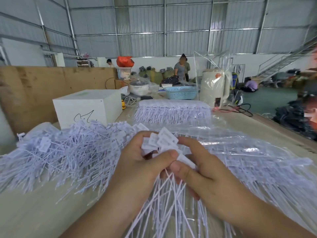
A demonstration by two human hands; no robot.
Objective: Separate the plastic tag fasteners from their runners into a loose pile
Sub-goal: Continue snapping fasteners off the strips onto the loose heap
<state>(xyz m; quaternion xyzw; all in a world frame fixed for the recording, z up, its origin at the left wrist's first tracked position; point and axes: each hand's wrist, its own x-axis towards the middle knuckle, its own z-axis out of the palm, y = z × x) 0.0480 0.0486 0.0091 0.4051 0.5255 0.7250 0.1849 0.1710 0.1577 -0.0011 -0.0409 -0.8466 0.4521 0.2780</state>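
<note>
My left hand (pixel 137 165) and my right hand (pixel 202 172) both grip one bunch of white plastic tag fasteners (pixel 163 143) in the middle of the view. The flat heads stick up between my fingers and the thin tails (pixel 168 203) hang down toward me. A loose pile of separated fasteners (pixel 65 152) lies on the table to the left of my hands. Sheets of fasteners still joined on their runners (pixel 257 162) lie in clear plastic to the right. Another stack of them (pixel 173 110) lies further back.
A white box (pixel 85 107) stands at the back left in front of a cardboard wall (pixel 25 90). Behind are a blue basket (pixel 181 92), a pot (pixel 139 86) and a bagged cream kettle (pixel 214 90). People stand and sit in the hall beyond.
</note>
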